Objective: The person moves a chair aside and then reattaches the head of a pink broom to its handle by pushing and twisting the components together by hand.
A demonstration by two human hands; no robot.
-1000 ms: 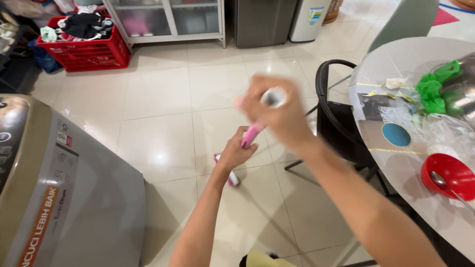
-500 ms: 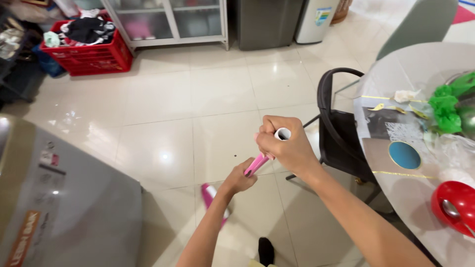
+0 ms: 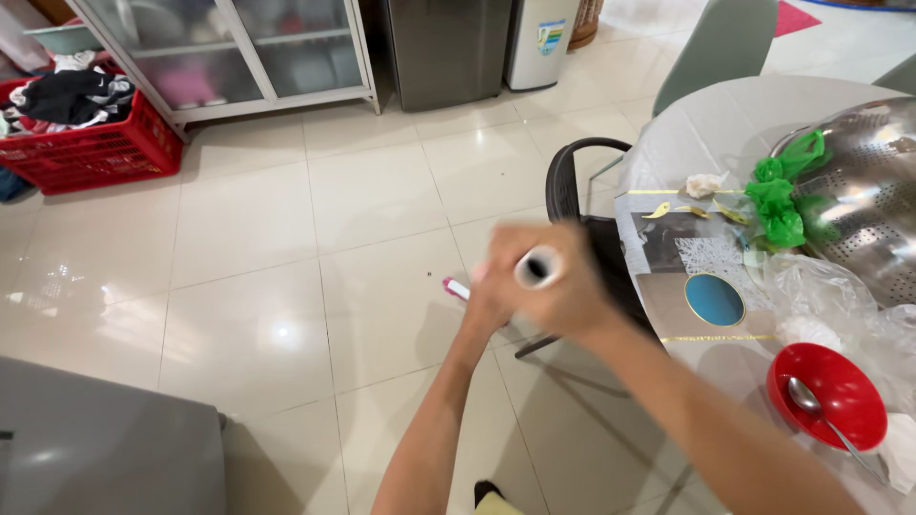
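**Two hands on one pink stick**

We are holding one pink stick (image 3: 456, 286) with both of our hands, out in front of us above the tiled floor (image 3: 286, 238). Our right hand (image 3: 563, 281) is gripping the top end, and the fingers are curling tight around it. We are looking straight at the round white end (image 3: 537, 267) of the stick. Our left hand (image 3: 491, 300) is sitting just under the right one, touching it. It is blurry, so we cannot tell how its fingers are sitting. A pink and white bit of the stick is poking out to the left of our hands.

To our right we are seeing one round table (image 3: 725, 124). On it one red bowl (image 3: 844, 381) is sitting with one spoon (image 3: 806, 399) in it. One big metal strainer (image 3: 859, 191) is lying there too, with one green bag (image 3: 778, 205) beside it. One black chair (image 3: 572, 191) is standing at the table, behind our hands.

Far off on the left, one red basket (image 3: 91, 153) is sitting on the floor, full of clothes. One glass cabinet (image 3: 229, 52) is standing beside it.
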